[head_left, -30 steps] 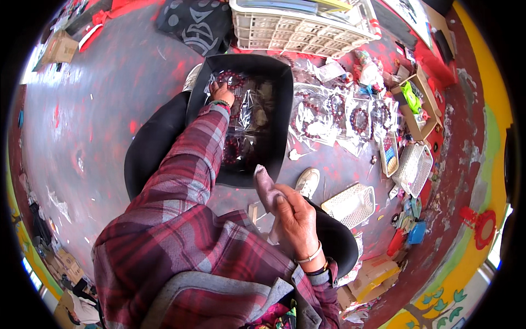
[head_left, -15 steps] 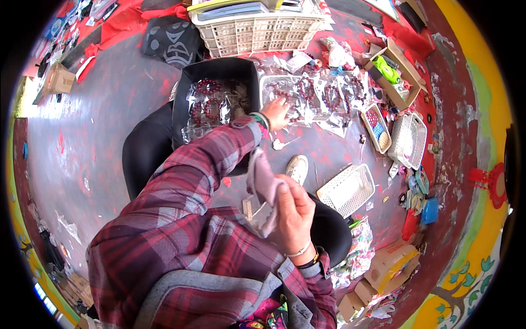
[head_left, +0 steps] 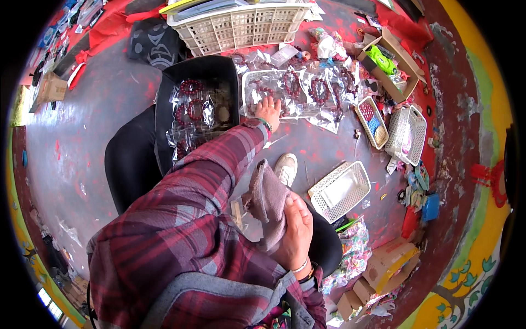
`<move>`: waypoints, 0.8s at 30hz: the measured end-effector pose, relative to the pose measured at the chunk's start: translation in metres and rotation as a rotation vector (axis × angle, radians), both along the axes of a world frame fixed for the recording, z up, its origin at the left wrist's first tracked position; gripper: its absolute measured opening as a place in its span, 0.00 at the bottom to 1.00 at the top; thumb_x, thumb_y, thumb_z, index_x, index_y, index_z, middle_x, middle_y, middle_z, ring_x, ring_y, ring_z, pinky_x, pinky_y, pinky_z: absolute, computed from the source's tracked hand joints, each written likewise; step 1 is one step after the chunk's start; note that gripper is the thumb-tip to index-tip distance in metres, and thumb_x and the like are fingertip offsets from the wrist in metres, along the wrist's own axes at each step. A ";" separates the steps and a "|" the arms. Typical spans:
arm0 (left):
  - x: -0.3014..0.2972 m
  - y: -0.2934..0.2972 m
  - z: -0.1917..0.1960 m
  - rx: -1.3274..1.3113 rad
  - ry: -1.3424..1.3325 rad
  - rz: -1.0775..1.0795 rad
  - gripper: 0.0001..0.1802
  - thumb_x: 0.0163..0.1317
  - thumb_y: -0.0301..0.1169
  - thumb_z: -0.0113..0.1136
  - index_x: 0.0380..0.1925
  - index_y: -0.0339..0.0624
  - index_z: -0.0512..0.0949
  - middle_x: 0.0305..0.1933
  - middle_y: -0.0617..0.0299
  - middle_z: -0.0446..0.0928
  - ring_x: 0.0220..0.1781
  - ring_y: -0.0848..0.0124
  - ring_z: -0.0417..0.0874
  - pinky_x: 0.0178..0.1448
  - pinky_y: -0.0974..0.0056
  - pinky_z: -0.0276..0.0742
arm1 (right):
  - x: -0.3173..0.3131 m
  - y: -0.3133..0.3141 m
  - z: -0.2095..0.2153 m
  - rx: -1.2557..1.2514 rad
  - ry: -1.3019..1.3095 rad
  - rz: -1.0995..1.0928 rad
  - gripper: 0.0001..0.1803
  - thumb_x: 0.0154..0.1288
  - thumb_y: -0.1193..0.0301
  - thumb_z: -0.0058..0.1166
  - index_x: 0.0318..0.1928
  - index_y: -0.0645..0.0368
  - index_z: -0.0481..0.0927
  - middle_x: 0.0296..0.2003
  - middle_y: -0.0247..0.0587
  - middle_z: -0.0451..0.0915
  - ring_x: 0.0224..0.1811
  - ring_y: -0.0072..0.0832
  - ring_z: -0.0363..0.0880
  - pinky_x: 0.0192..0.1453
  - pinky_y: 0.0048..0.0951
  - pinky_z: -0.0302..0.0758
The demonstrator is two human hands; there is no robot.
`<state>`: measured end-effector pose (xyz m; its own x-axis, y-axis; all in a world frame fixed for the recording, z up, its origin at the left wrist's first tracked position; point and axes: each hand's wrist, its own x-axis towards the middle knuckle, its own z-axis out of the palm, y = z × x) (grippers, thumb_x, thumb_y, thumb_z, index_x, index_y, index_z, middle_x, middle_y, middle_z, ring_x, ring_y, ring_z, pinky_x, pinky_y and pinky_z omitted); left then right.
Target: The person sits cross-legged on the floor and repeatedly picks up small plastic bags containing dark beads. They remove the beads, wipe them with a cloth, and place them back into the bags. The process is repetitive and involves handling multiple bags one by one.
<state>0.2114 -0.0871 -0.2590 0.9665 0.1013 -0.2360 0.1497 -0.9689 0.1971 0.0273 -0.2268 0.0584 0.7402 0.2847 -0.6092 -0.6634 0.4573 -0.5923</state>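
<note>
Nearest, on the wearer's side of the black box [head_left: 203,67], the right hand [head_left: 297,222] had its grip folded around a mauve cloth [head_left: 268,205]. Farther off, the left hand [head_left: 268,111] lay at the white tray [head_left: 245,90] just right of the box, over bagged red beads [head_left: 292,82] (whether that grip pinched any, I couldn't tell). The step looked like handling those bags; lifting one called for a light pinch.
</note>
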 end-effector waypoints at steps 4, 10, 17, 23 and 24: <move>-0.004 0.006 0.016 0.054 -0.033 -0.070 0.27 0.58 0.34 0.47 0.60 0.45 0.66 0.62 0.49 0.65 0.65 0.52 0.63 0.62 0.50 0.61 | 0.002 0.005 0.007 0.009 0.028 0.011 0.14 0.72 0.71 0.42 0.49 0.68 0.75 0.41 0.38 0.80 0.41 0.22 0.78 0.49 0.23 0.74; -0.003 0.042 0.052 -0.182 -0.174 -0.145 0.25 0.61 0.32 0.45 0.60 0.44 0.64 0.57 0.48 0.72 0.58 0.52 0.71 0.60 0.50 0.65 | -0.005 0.014 0.009 0.002 0.014 0.084 0.14 0.71 0.68 0.43 0.48 0.65 0.74 0.40 0.39 0.80 0.39 0.24 0.80 0.44 0.24 0.76; -0.048 0.088 0.132 -1.714 -0.007 0.374 0.19 0.69 0.32 0.42 0.59 0.40 0.65 0.48 0.57 0.77 0.42 0.71 0.79 0.42 0.66 0.76 | -0.015 0.035 -0.003 -0.004 -0.098 0.090 0.11 0.70 0.67 0.46 0.43 0.61 0.77 0.34 0.33 0.80 0.31 0.20 0.78 0.32 0.20 0.75; -0.132 0.142 0.209 -2.452 0.211 0.314 0.23 0.68 0.43 0.41 0.58 0.43 0.67 0.55 0.43 0.73 0.54 0.54 0.78 0.56 0.51 0.74 | -0.015 0.056 -0.011 0.061 -0.218 0.131 0.12 0.71 0.69 0.44 0.42 0.64 0.78 0.36 0.36 0.81 0.36 0.22 0.79 0.42 0.22 0.76; -0.143 0.149 0.215 -2.482 0.176 0.180 0.24 0.66 0.43 0.46 0.57 0.41 0.68 0.55 0.43 0.73 0.56 0.54 0.76 0.57 0.50 0.74 | -0.016 0.058 -0.017 0.073 -0.217 0.142 0.12 0.71 0.69 0.44 0.41 0.64 0.78 0.36 0.37 0.81 0.36 0.22 0.79 0.42 0.22 0.76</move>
<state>0.0684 0.0624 -0.0436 0.9519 -0.3038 -0.0396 0.2945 0.8718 0.3914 0.0114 -0.1691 0.0416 0.8006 0.4326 -0.4146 -0.5850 0.4150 -0.6968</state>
